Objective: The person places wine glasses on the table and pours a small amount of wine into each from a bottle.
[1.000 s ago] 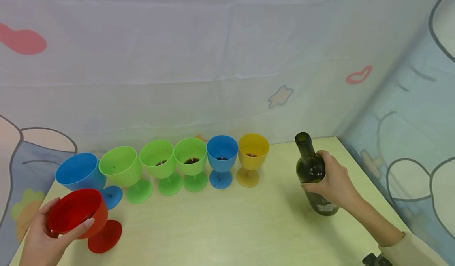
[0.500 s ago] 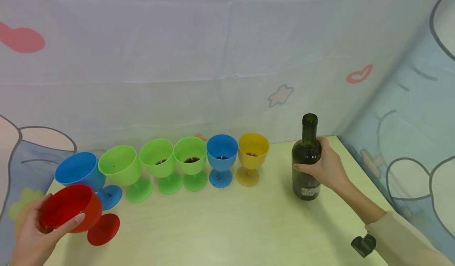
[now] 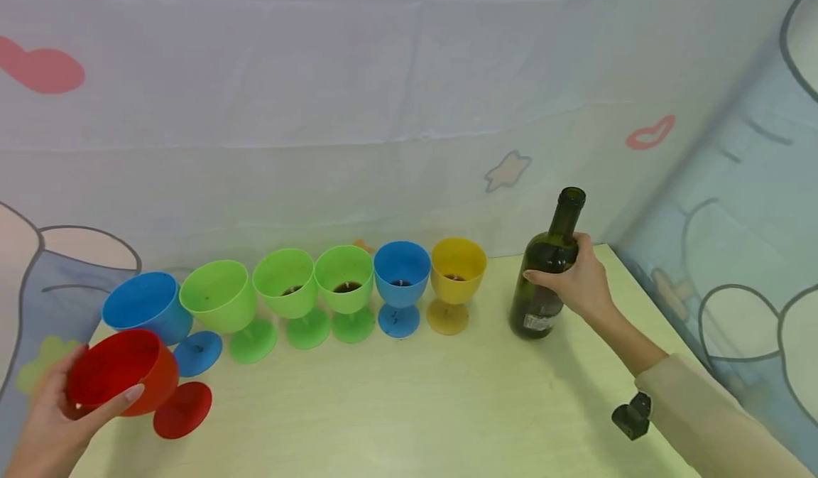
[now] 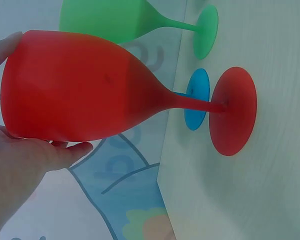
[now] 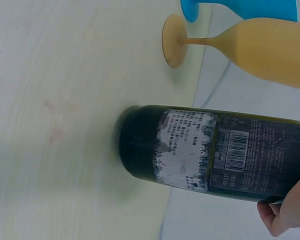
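Observation:
At the left front of the table, my left hand (image 3: 54, 425) grips the bowl of a red goblet (image 3: 156, 382), thumb on the near side. In the left wrist view, the goblet's round foot (image 4: 233, 111) is at or just above the tabletop; contact cannot be told. My right hand (image 3: 584, 279) holds a dark green wine bottle (image 3: 543, 297) around its upper body, at the right back. The bottle has no cap and leans slightly. Its labelled back (image 5: 210, 150) faces the right wrist camera, its bottom close to or on the table.
Along the back edge stand a blue goblet (image 3: 143, 311), several green goblets (image 3: 220, 304), a second blue goblet (image 3: 400, 275) and a yellow goblet (image 3: 456, 279). Dark liquid shows in some of them. A patterned cloth (image 3: 358, 109) hangs behind the pale table (image 3: 383, 407).
My right hand has carried the bottle leftward and back, tipping its neck from left-leaning to right-leaning. My left hand has moved slightly left and back with the red goblet.

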Tool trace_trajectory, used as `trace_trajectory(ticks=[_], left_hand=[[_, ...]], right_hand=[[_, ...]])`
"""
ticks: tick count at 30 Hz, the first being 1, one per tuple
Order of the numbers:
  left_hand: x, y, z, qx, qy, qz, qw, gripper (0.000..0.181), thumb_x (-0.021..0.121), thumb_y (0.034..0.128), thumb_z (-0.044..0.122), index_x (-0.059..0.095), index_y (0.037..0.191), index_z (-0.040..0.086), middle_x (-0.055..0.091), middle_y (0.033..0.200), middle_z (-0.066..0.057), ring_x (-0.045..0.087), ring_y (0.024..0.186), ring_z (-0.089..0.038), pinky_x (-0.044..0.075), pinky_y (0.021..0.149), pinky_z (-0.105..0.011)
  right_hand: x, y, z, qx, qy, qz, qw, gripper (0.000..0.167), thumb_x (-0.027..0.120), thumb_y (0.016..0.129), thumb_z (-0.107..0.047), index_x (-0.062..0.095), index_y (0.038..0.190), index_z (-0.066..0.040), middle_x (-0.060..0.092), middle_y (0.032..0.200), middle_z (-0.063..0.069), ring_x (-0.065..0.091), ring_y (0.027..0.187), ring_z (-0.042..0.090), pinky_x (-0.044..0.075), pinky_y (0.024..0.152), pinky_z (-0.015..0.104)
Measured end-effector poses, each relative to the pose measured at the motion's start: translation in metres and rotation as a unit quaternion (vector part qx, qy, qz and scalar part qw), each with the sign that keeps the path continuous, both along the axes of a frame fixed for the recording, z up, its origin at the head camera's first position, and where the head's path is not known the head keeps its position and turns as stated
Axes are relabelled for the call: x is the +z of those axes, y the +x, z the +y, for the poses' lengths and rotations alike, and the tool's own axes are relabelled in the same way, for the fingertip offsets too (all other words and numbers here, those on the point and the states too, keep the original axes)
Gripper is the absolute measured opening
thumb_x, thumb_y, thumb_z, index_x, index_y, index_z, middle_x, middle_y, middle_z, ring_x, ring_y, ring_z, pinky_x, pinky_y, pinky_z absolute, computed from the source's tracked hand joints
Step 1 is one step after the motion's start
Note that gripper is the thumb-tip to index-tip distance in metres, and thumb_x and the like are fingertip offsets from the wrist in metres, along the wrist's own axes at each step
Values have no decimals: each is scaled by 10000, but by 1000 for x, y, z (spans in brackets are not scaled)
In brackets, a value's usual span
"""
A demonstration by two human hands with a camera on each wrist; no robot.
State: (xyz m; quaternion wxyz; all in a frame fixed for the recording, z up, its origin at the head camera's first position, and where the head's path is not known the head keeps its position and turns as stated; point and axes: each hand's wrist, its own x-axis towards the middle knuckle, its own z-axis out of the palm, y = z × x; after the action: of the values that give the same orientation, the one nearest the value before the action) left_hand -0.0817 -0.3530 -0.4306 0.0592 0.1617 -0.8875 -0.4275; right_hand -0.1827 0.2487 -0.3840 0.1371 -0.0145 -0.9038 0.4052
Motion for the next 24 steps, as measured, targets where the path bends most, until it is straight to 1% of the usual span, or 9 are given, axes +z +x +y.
trace_trajectory(ticks=[3,5,7,9,10,14,16,19,24], left_hand=[[-2,0,-3,-69,-62,-10,10000,931,584,886,317,-106,1429,7,83,1368,-344,184,1138,-530,513,549,-258],[2,1,-1,-128,51,-17,9999,928,579,892,306,-118,1424,2,72,1368,-351,170,1143,-535,506,543,-244],[5,1,1,-164,103,-30,9998,916,564,902,301,-127,1419,-4,69,1361,-352,161,1140,-531,479,528,-195],[7,0,1,-191,185,-84,9996,919,561,905,292,-142,1408,-19,62,1365,-357,151,1151,-531,479,526,-196],[6,0,0,-204,195,-71,9996,925,561,904,304,-147,1408,-15,61,1366,-358,150,1151,-531,489,531,-208],[-6,-3,-9,-222,111,-37,9997,959,581,884,350,-141,1424,23,81,1369,-341,176,1140,-512,524,570,-272],[-7,-3,-9,-234,138,3,9996,963,586,879,353,-138,1428,32,85,1374,-337,176,1142,-513,524,574,-267],[-2,-1,-6,-171,137,-28,9998,951,584,885,330,-133,1423,13,88,1379,-340,173,1150,-517,498,555,-211],[11,4,4,-90,143,-143,9998,946,587,887,303,-133,1413,-13,87,1387,-348,176,1163,-527,499,560,-217]], right_hand=[[-2,-5,-1,-66,-154,7,9999,877,753,728,-356,230,1323,21,457,1182,280,492,1033,434,433,808,528],[-4,-9,-1,-81,-261,25,9996,877,753,730,-355,225,1326,13,455,1192,276,489,1042,429,433,815,524],[-5,-12,-2,-90,-365,42,9993,879,753,732,-348,218,1332,8,455,1199,275,484,1051,426,431,823,523],[-7,-15,-3,-97,-452,57,9989,881,754,733,-342,212,1335,5,455,1201,275,480,1058,424,428,831,521],[-7,-16,-3,-102,-482,58,9988,885,755,732,-341,208,1337,5,455,1200,276,478,1060,424,427,835,521],[-9,-20,-3,-106,-534,53,9985,887,754,734,-337,201,1339,1,454,1197,280,476,1061,425,424,840,521],[-10,-22,-2,-93,-539,42,9985,886,751,737,-336,197,1340,1,451,1198,282,475,1059,426,424,841,521],[-10,-24,-1,-94,-541,10,9985,890,744,741,-348,188,1340,5,441,1207,289,473,1062,430,426,840,522],[-9,-27,3,-154,-509,-111,9985,901,730,751,-371,167,1342,12,421,1218,301,462,1071,436,419,846,527]])
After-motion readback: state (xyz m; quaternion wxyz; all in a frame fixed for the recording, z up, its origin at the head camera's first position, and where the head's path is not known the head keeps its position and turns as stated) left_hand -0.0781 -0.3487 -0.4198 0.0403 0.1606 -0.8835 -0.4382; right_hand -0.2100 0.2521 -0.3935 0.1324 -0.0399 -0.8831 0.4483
